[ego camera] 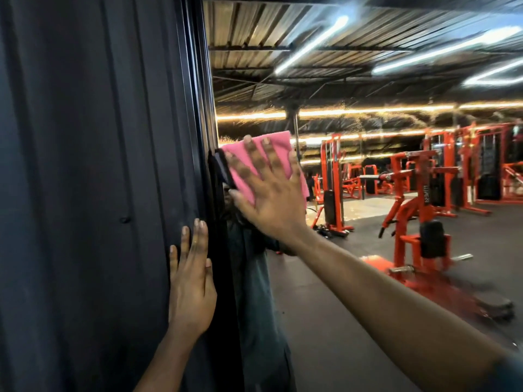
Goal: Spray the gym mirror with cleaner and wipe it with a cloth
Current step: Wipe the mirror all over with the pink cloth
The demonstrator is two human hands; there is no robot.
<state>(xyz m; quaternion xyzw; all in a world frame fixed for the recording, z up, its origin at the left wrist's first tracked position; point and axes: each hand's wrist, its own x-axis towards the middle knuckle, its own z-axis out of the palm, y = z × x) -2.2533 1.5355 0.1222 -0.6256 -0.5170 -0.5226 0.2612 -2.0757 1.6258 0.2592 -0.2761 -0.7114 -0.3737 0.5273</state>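
Note:
A large gym mirror (353, 278) fills the right side of the view and reflects orange machines and ceiling lights. My right hand (268, 190) presses a pink cloth (278, 145) flat against the glass near the mirror's left edge, fingers spread and straight. Fine droplets speckle the glass above the cloth. My left hand (191, 281) rests flat on the dark frame beside the mirror, fingers straight and pointing up. No spray bottle is in view.
A dark corrugated wall panel (85, 193) takes up the left half of the view. The mirror's black frame (202, 108) runs upright between the panel and the glass. My own dark reflection (254, 278) shows just right of the frame.

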